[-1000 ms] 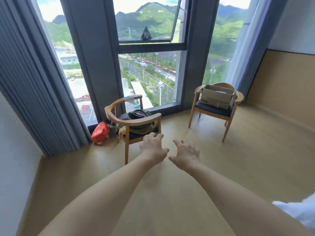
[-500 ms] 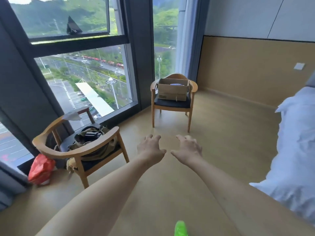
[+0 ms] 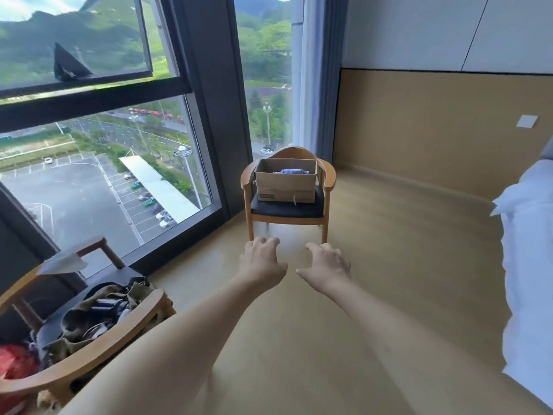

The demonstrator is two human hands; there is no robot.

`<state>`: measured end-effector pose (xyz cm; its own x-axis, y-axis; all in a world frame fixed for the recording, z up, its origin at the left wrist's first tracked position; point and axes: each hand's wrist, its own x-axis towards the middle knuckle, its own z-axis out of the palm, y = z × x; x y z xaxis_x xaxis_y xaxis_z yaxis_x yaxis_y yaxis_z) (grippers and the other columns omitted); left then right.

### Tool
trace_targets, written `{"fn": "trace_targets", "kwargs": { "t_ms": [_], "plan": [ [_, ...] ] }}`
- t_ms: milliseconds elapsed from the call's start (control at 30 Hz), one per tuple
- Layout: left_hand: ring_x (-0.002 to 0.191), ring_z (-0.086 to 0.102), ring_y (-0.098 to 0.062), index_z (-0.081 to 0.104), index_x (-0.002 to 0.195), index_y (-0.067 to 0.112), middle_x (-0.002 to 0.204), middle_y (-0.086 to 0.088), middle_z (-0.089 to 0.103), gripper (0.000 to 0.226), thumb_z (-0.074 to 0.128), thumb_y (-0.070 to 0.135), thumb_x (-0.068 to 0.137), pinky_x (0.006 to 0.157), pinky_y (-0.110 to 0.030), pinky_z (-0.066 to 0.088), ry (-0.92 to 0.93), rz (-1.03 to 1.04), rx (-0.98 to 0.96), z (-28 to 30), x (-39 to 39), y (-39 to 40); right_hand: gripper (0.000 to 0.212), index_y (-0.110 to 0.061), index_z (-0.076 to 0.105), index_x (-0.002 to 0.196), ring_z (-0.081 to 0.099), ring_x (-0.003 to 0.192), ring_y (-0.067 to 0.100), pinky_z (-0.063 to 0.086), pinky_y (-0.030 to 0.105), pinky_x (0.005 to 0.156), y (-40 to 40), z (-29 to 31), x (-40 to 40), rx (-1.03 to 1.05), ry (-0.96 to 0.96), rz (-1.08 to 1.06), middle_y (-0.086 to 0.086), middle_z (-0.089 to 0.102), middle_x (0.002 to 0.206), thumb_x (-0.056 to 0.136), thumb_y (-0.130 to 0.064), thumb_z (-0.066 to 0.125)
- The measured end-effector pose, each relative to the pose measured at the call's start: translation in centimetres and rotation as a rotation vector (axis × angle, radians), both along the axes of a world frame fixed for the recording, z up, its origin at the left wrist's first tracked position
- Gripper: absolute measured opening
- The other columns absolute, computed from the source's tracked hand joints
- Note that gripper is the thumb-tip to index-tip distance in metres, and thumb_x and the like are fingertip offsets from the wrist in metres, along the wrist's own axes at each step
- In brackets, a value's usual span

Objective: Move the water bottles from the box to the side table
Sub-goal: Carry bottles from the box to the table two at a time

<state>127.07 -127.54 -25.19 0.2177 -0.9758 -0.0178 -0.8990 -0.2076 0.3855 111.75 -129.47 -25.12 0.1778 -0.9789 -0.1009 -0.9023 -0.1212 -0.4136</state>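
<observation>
An open cardboard box (image 3: pixel 285 184) stands on the dark seat of a wooden armchair (image 3: pixel 328 178) by the window. Inside it a water bottle (image 3: pixel 291 171) with a bluish label lies on its side; the box's front wall hides the rest of its inside. My left hand (image 3: pixel 261 260) and my right hand (image 3: pixel 327 263) reach forward side by side over the floor, well short of the chair. Both have loosely curled fingers and hold nothing. No side table is in view.
A second wooden armchair (image 3: pixel 89 351) at the lower left holds a bag and clothes, with a red bag (image 3: pixel 13 363) beside it. A bed with white bedding (image 3: pixel 529 259) fills the right edge. Tall windows run along the left. Bare wood floor lies between me and the box.
The view has swung right and moved closer: the chair with the box went from the right to the centre and looks larger. My hands stay stretched out, empty.
</observation>
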Motion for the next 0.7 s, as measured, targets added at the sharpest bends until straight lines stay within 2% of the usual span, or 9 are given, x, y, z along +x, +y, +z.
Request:
{"fn": "trace_targets", "kwargs": {
  "t_ms": [267,433,633,700],
  "plan": [
    [0.137,0.038,-0.028,0.045,0.148,0.027,0.146,-0.004,0.046,0.065,0.07,0.035,0.089,0.11,-0.044,0.044,0.046,-0.032,0.064,-3.0,2.0,-12.6,0.061,-0.031,0.047,0.146,0.044,0.132,0.029,0.039,0.042,0.103,-11.5,-2.3,2.6,0.074,0.02,-0.009,0.005,0.051,0.143,0.092,-0.05,0.067],
    [0.135,0.04,-0.029,0.047,0.146,0.026,0.146,-0.005,0.047,0.061,0.067,0.033,0.089,0.104,-0.043,0.044,0.024,-0.044,0.078,-5.0,6.1,-22.2,0.061,-0.031,0.046,0.146,0.042,0.134,0.029,0.039,0.042,0.105,-20.7,-4.0,5.6,0.09,0.051,-0.024,0.004,0.05,0.143,0.092,-0.05,0.066],
    [0.125,0.045,-0.03,0.054,0.132,0.025,0.129,-0.005,0.051,0.045,0.065,0.033,0.089,0.097,-0.045,0.05,0.031,-0.052,0.063,-4.3,12.6,-37.5,0.061,-0.031,0.045,0.146,0.041,0.134,0.029,0.039,0.042,0.105,-34.6,-4.3,11.4,0.096,0.069,-0.063,0.004,0.049,0.142,0.091,-0.049,0.066],
    [0.126,0.044,-0.03,0.054,0.133,0.024,0.13,-0.005,0.051,0.046,0.064,0.034,0.089,0.098,-0.044,0.049,0.045,-0.057,0.059,-3.8,14.5,-42.0,0.062,-0.032,0.044,0.147,0.042,0.133,0.028,0.038,0.041,0.104,-38.9,-3.9,13.4,0.099,0.072,-0.075,0.004,0.049,0.142,0.091,-0.048,0.067]
  ]
}}
